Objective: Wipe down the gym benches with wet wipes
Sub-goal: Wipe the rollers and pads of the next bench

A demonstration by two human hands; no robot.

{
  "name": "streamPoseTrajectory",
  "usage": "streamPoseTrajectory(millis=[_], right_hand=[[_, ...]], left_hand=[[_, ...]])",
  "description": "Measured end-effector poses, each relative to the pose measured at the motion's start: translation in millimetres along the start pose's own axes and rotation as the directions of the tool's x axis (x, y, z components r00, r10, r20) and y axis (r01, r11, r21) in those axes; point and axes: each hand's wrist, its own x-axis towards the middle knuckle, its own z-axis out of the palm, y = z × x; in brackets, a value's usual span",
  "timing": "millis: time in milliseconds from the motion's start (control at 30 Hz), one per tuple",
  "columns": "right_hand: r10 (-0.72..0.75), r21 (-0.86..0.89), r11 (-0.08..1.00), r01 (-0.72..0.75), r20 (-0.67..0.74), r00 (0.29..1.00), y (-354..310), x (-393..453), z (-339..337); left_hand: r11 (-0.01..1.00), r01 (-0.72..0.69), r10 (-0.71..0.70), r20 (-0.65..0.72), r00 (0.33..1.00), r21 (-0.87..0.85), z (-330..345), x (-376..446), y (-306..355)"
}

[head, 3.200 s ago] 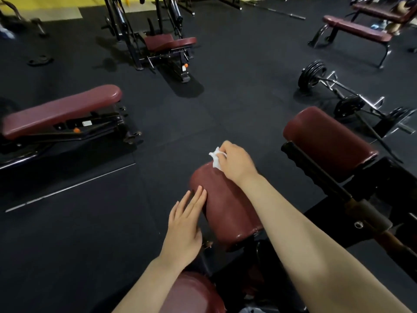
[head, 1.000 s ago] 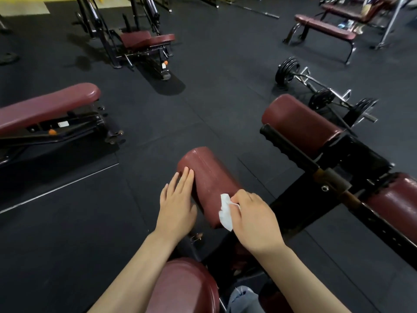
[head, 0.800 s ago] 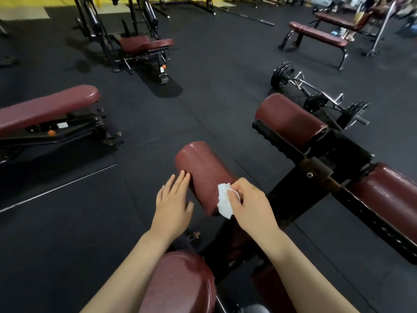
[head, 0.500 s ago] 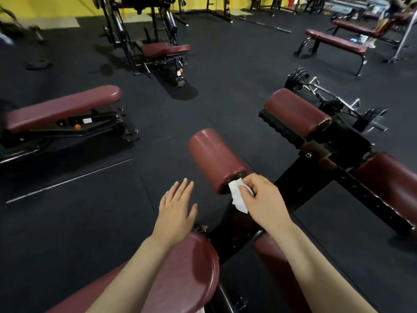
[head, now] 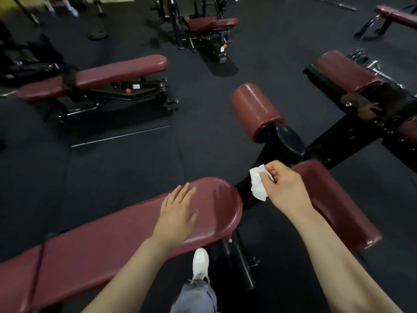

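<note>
Below, left hand lay flat, fingers straight, on the maroon bench pad near its rounded end. Right hand pinched a crumpled white wet wipe between thumb and curled fingers, held just beyond that end, beside the black frame under the roller pad

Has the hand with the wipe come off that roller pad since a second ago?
Yes. The right hand with the wet wipe has pulled back from the roller pad toward the person, and is now by the bench pad end.
</note>
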Motion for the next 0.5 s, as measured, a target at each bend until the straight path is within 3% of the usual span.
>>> streamPoseTrajectory(millis=[300, 500], right_hand=[[0.124, -0.08, 0.991, -0.111, 0.179, 0.976, 11.1, 12.4, 93.4], [0.268, -0.191, 0.953, -0.233, 0.182, 0.946, 39.7, 47.7, 170.5]], left_hand=[[0.996, 0.084, -0.084, 0.011, 0.996, 0.005, 5.2, -26.8, -80.8], [0.995, 0.076, -0.081, 0.081, 0.993, 0.068, 9.5, -14.9, -140.5]])
